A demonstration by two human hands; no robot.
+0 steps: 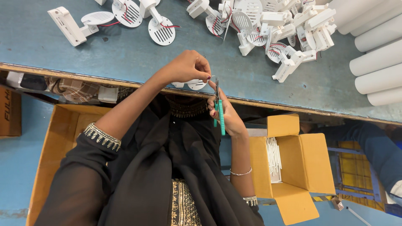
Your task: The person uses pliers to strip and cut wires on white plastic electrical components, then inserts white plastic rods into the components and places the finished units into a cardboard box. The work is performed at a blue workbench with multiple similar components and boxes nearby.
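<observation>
My left hand (187, 67) is closed around a small white plastic part (190, 84) with round slotted discs, held at the near edge of the blue worktable (125, 58). My right hand (224, 113) grips a pair of green-handled cutters (219, 113), whose metal jaws point up and meet the part right beside my left fingertips. Both hands hover over the table edge, above my black clothing.
A heap of white slotted-disc parts with red and black wires (272, 29) lies at the back of the table, more at back left (125, 16). White tubes (377, 54) are stacked at right. An open cardboard box (293, 163) with white pieces stands below right; another box (54, 142) at left.
</observation>
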